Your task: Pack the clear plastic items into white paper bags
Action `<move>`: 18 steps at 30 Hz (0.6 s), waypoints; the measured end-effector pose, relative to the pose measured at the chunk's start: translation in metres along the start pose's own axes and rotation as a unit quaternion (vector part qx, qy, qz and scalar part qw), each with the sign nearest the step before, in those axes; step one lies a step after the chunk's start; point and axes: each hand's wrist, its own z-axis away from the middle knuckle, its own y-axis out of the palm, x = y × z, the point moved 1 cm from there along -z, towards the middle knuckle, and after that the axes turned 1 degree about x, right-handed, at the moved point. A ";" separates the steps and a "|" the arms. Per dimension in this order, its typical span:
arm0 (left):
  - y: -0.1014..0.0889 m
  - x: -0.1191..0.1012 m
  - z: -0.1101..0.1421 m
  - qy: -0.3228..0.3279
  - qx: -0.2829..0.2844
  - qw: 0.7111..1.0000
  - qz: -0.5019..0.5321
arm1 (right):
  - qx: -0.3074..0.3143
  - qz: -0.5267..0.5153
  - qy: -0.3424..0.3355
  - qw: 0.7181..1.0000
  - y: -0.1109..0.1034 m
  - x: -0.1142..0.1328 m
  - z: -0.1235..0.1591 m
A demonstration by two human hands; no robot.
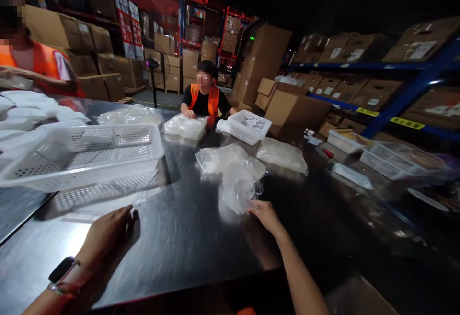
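My left hand [105, 234], wearing a watch, is low over the steel table [179, 252], close to the large white perforated basket [160, 154]. Its fingers are curled together at the tips; a thin edge shows there, too faint to name. With thumb and fingers closed, my right hand [265, 215] grips the near edge of a bunch of translucent plastic bags [235, 188]. Those bags lie partly over a clear packet of pale items [219, 158]. Another filled packet [282, 156] rests to the right of it.
Across the table a co-worker [204, 97] has a hand on a packet [185, 125]; a smaller white basket [249, 125] stands nearby. Another person [36, 63] is at far left behind white pieces [32, 106]. Trays [345, 141] and boxed shelving [359, 61] stand right.
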 end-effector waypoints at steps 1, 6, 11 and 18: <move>-0.003 -0.003 0.002 -0.004 0.002 1.000 -0.001 | -0.009 -0.007 0.005 1.000 -0.005 -0.001 0.002; -0.025 -0.003 0.000 0.016 -0.089 0.996 0.009 | -0.150 0.099 0.008 0.984 -0.033 -0.013 0.024; -0.050 -0.012 -0.010 0.021 -0.225 0.973 0.050 | -0.134 0.178 -0.046 0.974 -0.020 -0.011 0.033; -0.019 -0.084 0.009 0.219 -0.177 0.955 0.096 | -0.069 0.225 -0.097 0.967 0.039 0.016 0.035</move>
